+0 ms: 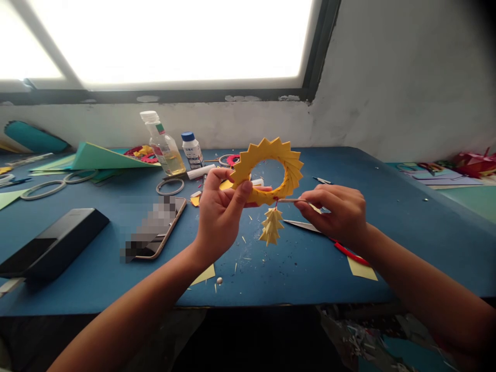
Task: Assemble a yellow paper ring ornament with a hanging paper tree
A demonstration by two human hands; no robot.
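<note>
My left hand (219, 213) pinches the lower left of a yellow folded-paper ring (289, 163) with a spiked outer edge, held upright above the blue table (387, 243). A small pale yellow paper tree (272, 227) hangs from the ring's bottom on a red thread. My right hand (338, 211) grips a thin wooden stick (289, 200) whose tip touches the ring's bottom by the thread.
A phone (157, 232) and a black box (50, 245) lie at the left. Behind stand a clear bottle of yellowish liquid (165, 145), a small white bottle (192, 150), tape rings and green paper sheets (101, 156). Scissors with red handles (329, 238) and yellow scraps lie under my right hand.
</note>
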